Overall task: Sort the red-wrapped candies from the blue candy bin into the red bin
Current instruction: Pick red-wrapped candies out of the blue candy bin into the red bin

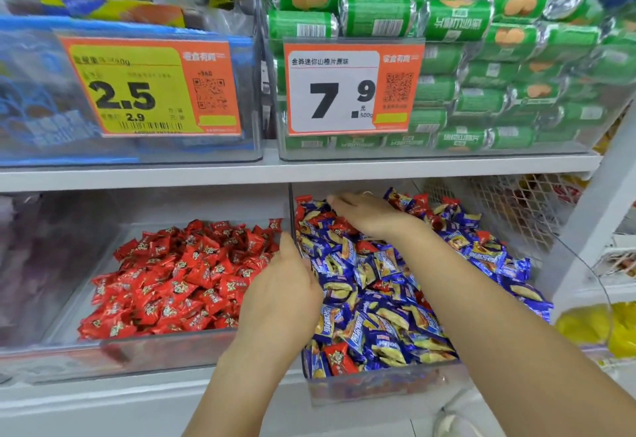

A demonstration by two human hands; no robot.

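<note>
Both hands over blue bin (pixel 378 386): left (pixel 285 294) fingers hidden, can't tell; right (pixel 364 213) flat on candies.

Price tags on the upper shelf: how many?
2. A yellow tag reading 2.5 fronts the upper left bin; a white tag reading 7.9 fronts the upper right bin. Others may lie off frame.

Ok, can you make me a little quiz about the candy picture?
1. True or false: some red candies are mixed into the blue bin.
2. Which hand reaches to the back of the blue bin: A) left hand B) right hand?
3. What number is on the price tag above the blue bin?

Key: 1. True. 2. B. 3. 7.9.
</note>
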